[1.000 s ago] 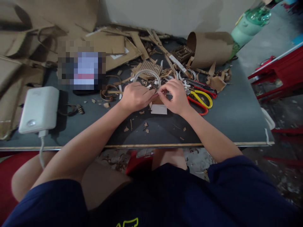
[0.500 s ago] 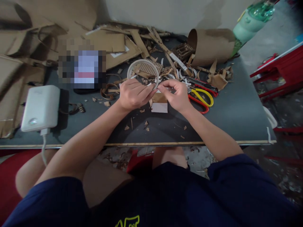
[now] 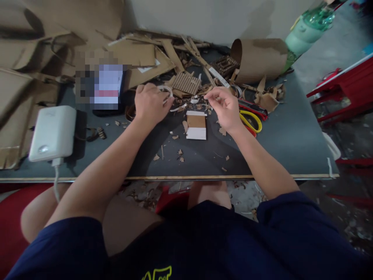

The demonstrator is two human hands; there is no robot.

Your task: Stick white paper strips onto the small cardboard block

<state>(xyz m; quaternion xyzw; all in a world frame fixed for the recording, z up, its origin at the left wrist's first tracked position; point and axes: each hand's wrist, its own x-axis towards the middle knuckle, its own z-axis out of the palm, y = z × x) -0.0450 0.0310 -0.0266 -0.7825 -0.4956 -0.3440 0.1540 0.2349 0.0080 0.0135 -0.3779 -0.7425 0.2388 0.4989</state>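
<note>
My left hand [image 3: 152,103] is curled over a pale ring that looks like a roll of tape [image 3: 166,90], low over the table and left of the scraps. Most of the ring is hidden under my fingers. My right hand [image 3: 224,107] is raised, thumb and index finger pinched together; whatever may be between the tips is too small to make out. Between my hands lies a small cardboard piece [image 3: 196,125], brown in the middle with white bands at its ends. A slatted corrugated piece [image 3: 186,82] rests beyond it among torn paper bits.
Scissors with yellow and red handles [image 3: 253,121] lie beside my right wrist. At the back right are a cardboard tube [image 3: 259,60] and a green bottle [image 3: 310,33]. A white power bank [image 3: 53,132] and a blurred phone [image 3: 107,87] are left. Cardboard sheets [image 3: 134,52] cover the back.
My left hand has moved left and down with the tape roll, away from my right hand. My right hand has shifted slightly right. The small cardboard piece is now uncovered.
</note>
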